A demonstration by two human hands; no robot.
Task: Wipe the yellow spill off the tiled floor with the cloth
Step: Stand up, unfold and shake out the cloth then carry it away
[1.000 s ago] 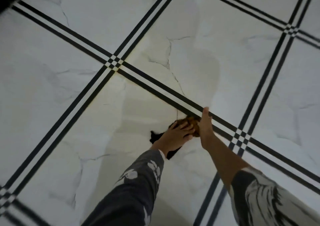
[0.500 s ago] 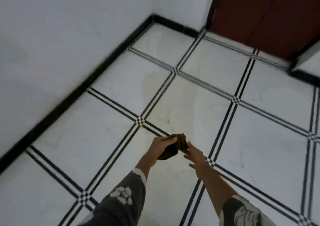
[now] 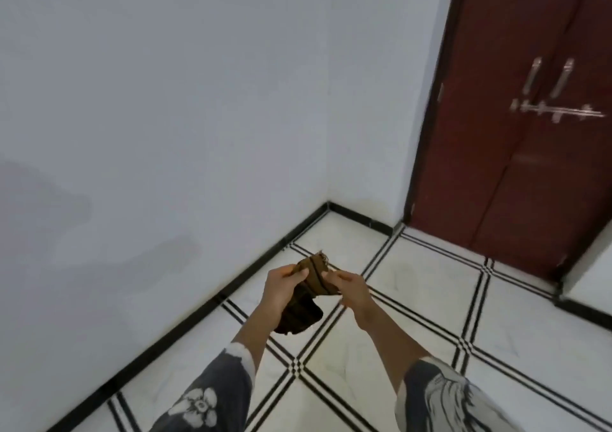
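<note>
The person holds the brown cloth [image 3: 316, 284] up in the air in both hands, above the tiled floor [image 3: 516, 325], at chest-front height in the head view. The left hand [image 3: 283, 284] grips the cloth from its 9 o'clock side. The fingers [image 3: 299, 274] are curled over the top fold, and the darker lower part of the cloth hangs down past the palm toward 6 o'clock beside the wrist. The right hand [image 3: 352, 291] meets the cloth from its 3 o'clock side, thumb and forefinger closed narrowly on the near right edge in a pinch, with the other fingers loosely bent behind. A frayed corner of the cloth sticks up at 12 o'clock between the two hands.

Both forearms come out of dark patterned sleeves [image 3: 205, 402]. The floor's white tiles carry black double lines. A black skirting [image 3: 231, 291] runs under the white wall [image 3: 165, 117], and a dark red double door [image 3: 530, 166] stands at 2 o'clock.
</note>
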